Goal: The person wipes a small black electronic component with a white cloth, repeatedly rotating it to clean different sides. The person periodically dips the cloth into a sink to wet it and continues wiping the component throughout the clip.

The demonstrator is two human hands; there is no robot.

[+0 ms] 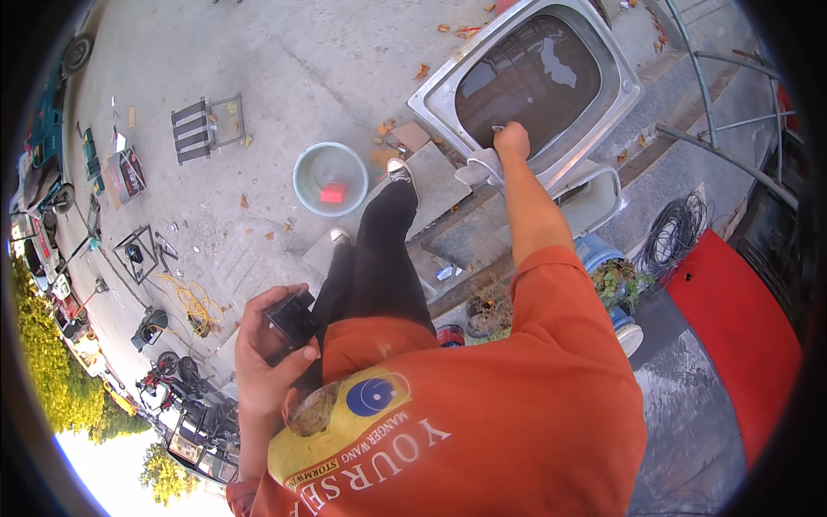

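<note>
Left hand [267,349] curled around a small black object [291,317], fingers wrapped over its top and thumb beneath, held close against the orange shirt [482,431]. Right hand [512,138] stretched out ahead, closed on the near rim of a steel sink [448,95] full of dark water, fingertips over the edge; a pale cloth [481,168] hanging just below that hand, whether pinched or merely draped cannot be told. Down and left of the right hand, a round basin [301,177] with water and a red block inside, on the concrete ground. Black trousers and a shoe [400,171] between basin and sink. Beyond the right hand's outer side, a coil of black wire [676,228] and a red sheet [741,327].
</note>
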